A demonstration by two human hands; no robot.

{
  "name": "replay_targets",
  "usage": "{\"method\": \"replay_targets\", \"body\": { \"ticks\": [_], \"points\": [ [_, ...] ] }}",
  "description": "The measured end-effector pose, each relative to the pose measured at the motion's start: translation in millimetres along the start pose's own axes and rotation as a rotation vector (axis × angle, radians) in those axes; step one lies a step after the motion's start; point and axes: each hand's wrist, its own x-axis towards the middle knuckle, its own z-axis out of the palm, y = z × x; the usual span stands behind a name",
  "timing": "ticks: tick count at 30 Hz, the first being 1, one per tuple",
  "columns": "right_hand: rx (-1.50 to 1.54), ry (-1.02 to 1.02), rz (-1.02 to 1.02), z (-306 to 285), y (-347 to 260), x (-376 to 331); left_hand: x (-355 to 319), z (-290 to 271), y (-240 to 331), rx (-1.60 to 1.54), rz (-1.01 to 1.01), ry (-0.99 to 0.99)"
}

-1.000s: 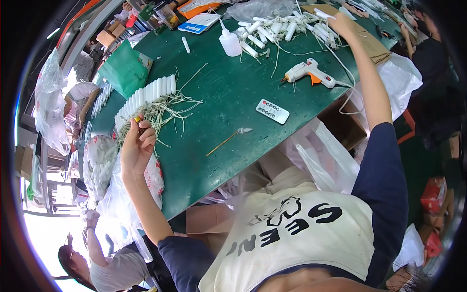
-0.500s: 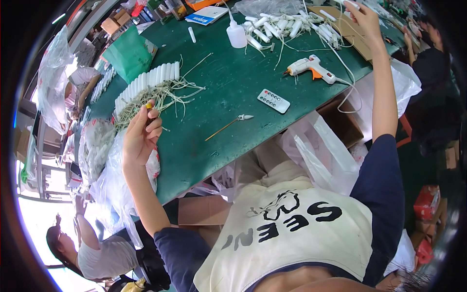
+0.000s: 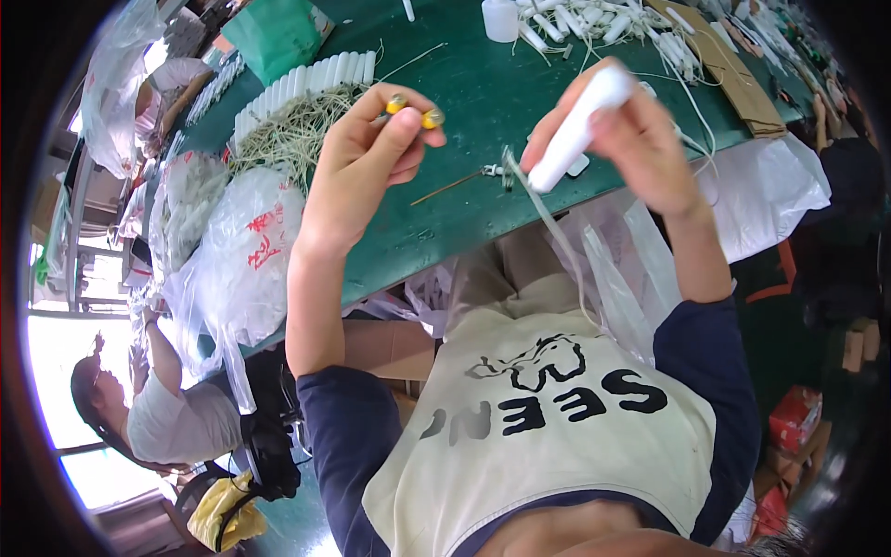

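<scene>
My left hand (image 3: 367,162) is closed over the table, pinching two small yellow pieces with metal ends (image 3: 432,119) between thumb and fingers. My right hand (image 3: 654,153), smeared by motion, grips a white tube (image 3: 577,125) tilted down toward the left. A pale flat cord (image 3: 554,226) trails from near the tube's lower end toward my lap. Beyond my left hand, white tubes (image 3: 311,82) lie in a row with tangled pale cords (image 3: 295,130). Between my hands a thin brown stick (image 3: 450,189) with a pale tip lies on the green table (image 3: 418,246).
A heap of white tubes (image 3: 613,23) lies at the far right beside a cardboard sheet (image 3: 733,79). A white bottle (image 3: 499,20) stands at the back, a green bag (image 3: 276,37) at the far left. Plastic bags (image 3: 246,255) hang at the left edge. Co-workers (image 3: 176,418) sit nearby.
My right hand has come from the far right to the middle with a white tube. My left hand has moved right and up, its yellow pieces now plainer. The view has shifted slightly.
</scene>
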Motion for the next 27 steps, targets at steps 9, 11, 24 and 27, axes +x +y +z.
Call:
{"method": "replay_targets", "body": {
  "ticks": [9, 11, 24, 27],
  "points": [
    [0.040, 0.004, 0.196, 36, 39, -15, 3, 22, -4, 0.397, 0.288, -0.020],
    [-0.024, 0.002, 0.240, 38, 40, -15, 3, 23, -3, 0.516, 0.373, -0.011],
    [-0.178, 0.042, 0.268, 43, 40, -19, 2, 32, -1, 1.027, 0.618, -0.052],
    [-0.228, 0.082, 0.264, 40, 44, -23, 5, 30, -7, 0.903, 0.696, -0.047]
  ]
}}
